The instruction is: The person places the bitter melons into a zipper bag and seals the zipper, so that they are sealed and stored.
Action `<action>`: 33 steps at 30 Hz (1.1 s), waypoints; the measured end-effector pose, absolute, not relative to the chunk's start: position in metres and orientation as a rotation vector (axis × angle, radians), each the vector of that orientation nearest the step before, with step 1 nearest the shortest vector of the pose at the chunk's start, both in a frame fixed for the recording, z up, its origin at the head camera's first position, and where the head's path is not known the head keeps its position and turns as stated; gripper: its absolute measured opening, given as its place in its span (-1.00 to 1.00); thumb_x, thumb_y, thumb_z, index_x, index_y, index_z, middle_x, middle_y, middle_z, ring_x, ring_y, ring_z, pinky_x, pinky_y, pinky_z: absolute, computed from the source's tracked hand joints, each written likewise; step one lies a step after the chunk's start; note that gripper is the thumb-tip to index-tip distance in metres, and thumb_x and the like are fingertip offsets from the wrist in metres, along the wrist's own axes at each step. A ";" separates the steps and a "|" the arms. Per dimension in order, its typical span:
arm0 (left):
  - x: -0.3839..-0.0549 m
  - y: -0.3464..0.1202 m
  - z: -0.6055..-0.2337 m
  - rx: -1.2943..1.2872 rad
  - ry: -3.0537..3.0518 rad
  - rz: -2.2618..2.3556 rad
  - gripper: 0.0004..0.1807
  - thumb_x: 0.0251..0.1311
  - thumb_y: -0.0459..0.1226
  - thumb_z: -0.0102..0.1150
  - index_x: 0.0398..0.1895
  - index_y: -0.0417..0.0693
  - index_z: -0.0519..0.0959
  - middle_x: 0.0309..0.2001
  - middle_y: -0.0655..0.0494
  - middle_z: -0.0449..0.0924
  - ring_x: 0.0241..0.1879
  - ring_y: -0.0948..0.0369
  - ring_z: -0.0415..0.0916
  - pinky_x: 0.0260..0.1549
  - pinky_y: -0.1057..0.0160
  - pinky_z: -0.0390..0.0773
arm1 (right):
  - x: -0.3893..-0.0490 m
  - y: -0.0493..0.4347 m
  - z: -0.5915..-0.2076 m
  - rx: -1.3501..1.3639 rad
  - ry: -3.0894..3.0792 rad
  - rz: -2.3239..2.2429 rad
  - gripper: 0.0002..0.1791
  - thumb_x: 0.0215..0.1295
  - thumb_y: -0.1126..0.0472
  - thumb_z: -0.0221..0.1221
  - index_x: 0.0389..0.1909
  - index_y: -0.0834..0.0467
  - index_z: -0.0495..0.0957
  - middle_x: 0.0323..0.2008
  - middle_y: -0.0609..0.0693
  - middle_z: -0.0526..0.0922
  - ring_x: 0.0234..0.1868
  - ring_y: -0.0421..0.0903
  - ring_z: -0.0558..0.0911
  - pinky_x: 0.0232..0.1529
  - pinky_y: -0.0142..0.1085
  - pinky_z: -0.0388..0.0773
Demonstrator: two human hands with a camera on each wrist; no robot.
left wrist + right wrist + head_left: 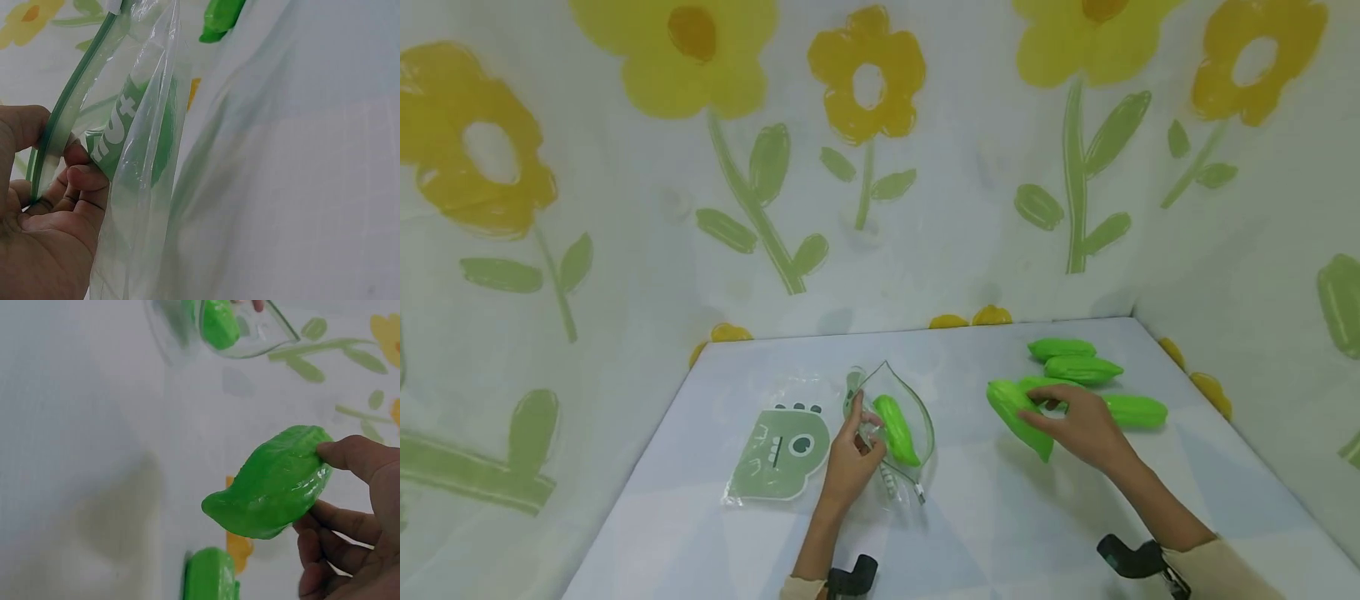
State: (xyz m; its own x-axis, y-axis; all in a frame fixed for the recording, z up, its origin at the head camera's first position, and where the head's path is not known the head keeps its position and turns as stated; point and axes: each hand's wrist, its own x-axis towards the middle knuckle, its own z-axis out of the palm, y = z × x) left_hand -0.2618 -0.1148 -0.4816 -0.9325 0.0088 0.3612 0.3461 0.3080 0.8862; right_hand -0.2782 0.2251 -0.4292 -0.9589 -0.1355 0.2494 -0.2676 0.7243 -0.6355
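Note:
My left hand (847, 467) pinches the edge of a clear zip bag (134, 206) with a green zip strip, and the bag's mouth gapes wide. Inside it lies one bright green, glossy imitation vegetable (897, 429), ridged and pointed. Over to the right, my right hand (1078, 421) holds a matching green vegetable (275, 484) between thumb and fingers, raised off the table with its pointed tip away from the palm. Behind that hand lie several more green vegetables (1082, 369), one of them partly hidden by the hand.
Left of the open bag, another clear bag (778, 458) with a green cartoon creature print lies flat on the pale table (970, 533). A white wall covering (925, 267) with yellow flowers stands behind the table and along both sides.

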 end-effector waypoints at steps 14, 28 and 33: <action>-0.276 -0.116 -0.501 -0.359 -2.297 -1.637 -0.14 0.22 -0.52 0.11 0.58 -0.15 0.04 -0.03 0.03 0.55 -0.49 0.32 0.27 -0.47 0.39 0.38 | -0.283 0.193 -0.414 0.251 -2.720 1.455 -0.45 0.24 -0.17 0.33 0.08 0.14 0.67 -0.07 0.03 0.71 -0.01 0.02 0.63 -0.05 -0.08 0.55; -0.254 -0.108 -0.469 -0.373 -2.316 -1.647 -0.18 0.18 -0.58 0.08 0.53 -0.39 0.04 -0.03 -0.18 0.54 -0.48 0.25 0.29 -0.45 0.42 0.37 | -0.288 0.153 -0.418 0.306 -2.676 1.550 -0.47 0.21 -0.14 0.37 0.05 0.14 0.68 -0.06 0.02 0.71 -0.04 -0.02 0.65 -0.03 -0.03 0.56; -0.253 -0.108 -0.468 -0.369 -2.322 -1.634 -0.19 0.18 -0.57 0.07 0.52 -0.39 0.05 -0.04 -0.18 0.54 -0.45 0.18 0.33 -0.43 0.41 0.38 | -0.290 0.132 -0.424 0.323 -2.672 1.564 -0.53 0.19 -0.08 0.40 0.00 0.13 0.70 -0.14 -0.02 0.72 -0.12 -0.07 0.66 -0.10 -0.10 0.59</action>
State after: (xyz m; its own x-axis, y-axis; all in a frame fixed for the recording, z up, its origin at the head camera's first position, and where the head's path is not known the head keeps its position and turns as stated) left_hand -0.2532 -0.1081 -0.4676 -0.9289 0.0482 0.3672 0.3619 0.3287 0.8723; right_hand -0.2904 0.1319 -0.4235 -0.9780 -0.1637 0.1291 -0.1928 0.4738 -0.8593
